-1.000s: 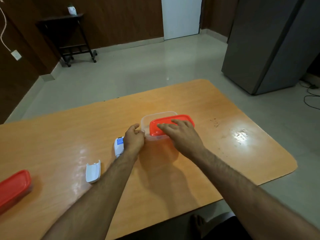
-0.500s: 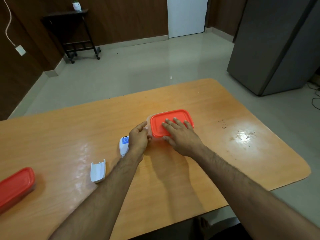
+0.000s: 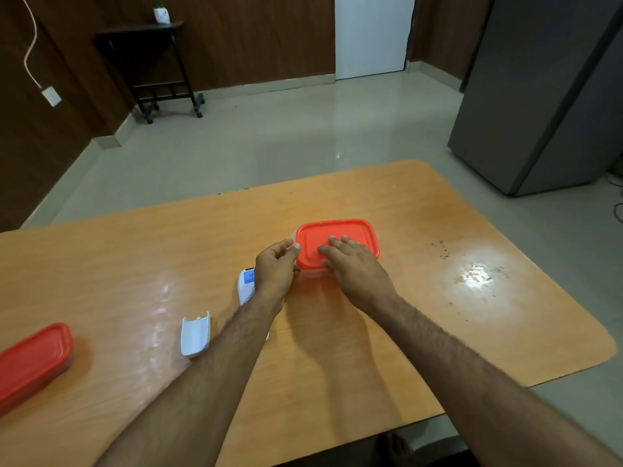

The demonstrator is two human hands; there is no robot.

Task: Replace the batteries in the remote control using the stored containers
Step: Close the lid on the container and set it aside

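While the right hand lies flat, fingers spread, on the red-lidded container at table centre, the left hand pinches its left edge; the remote lies just left.

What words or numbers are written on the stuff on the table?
Blue label on the white remote: it carries print, but too small and blurred to read.
Red lid under the right hand: no writing visible.
Second red lid at the table's left edge: none visible.
White battery cover: none visible.
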